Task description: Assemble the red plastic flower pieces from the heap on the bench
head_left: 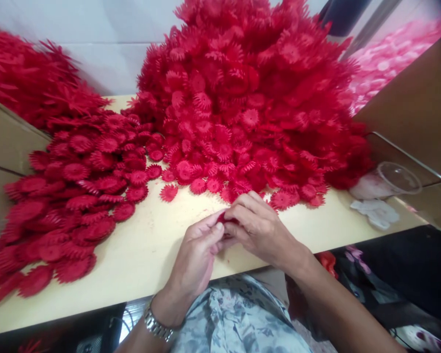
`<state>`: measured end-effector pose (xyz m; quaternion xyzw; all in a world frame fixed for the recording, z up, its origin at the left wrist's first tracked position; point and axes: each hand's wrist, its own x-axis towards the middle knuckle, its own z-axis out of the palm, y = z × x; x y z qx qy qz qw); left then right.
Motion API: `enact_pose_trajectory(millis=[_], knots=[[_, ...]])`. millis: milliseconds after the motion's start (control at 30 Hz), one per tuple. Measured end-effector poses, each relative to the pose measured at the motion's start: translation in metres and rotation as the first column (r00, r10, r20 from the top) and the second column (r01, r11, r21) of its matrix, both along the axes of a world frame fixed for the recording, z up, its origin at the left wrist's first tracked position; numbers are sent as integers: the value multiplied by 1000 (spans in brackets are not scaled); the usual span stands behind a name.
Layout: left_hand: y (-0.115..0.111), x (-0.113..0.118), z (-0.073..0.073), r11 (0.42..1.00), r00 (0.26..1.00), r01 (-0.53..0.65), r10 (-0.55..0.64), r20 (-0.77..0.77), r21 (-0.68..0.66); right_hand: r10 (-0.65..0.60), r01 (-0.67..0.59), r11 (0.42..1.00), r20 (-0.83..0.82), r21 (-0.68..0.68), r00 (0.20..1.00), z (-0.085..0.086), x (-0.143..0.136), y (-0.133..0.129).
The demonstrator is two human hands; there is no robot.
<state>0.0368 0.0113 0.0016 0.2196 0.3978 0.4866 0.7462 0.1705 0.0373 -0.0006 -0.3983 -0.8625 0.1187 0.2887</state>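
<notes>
My left hand point(200, 250) and my right hand point(255, 223) meet above the front part of the pale table point(143, 245). Between their pinched fingertips is a small dark red piece point(222, 217), mostly covered by the fingers. Beyond my hands rises a large heap of red fringed discs point(224, 132). Another pile of darker red fringed discs point(73, 196) spreads over the left side of the table. One single disc point(168, 192) lies at the edge of the large heap.
Red petal-like pieces point(25, 78) are heaped at the back left. At the right are a clear plastic cup point(399, 177) on its side, a crumpled white piece point(375, 213) and a brown panel point(411, 108). Pink pieces point(397, 59) lie behind the panel.
</notes>
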Motion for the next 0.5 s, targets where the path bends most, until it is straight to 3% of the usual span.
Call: enact_pose_trajectory(millis=[300, 433, 500], knots=[[-7, 1, -10, 994, 987, 16, 2, -163, 107, -18, 14, 999, -152, -31, 988, -7, -2, -5], [-8, 1, -7, 996, 985, -2, 17, -171, 88, -242, 185, 964, -332, -193, 912, -9, -4, -6], [-7, 0, -4, 998, 983, -21, 31, -181, 52, -358, 301, 932, -368, -203, 858, -11, 0, 0]])
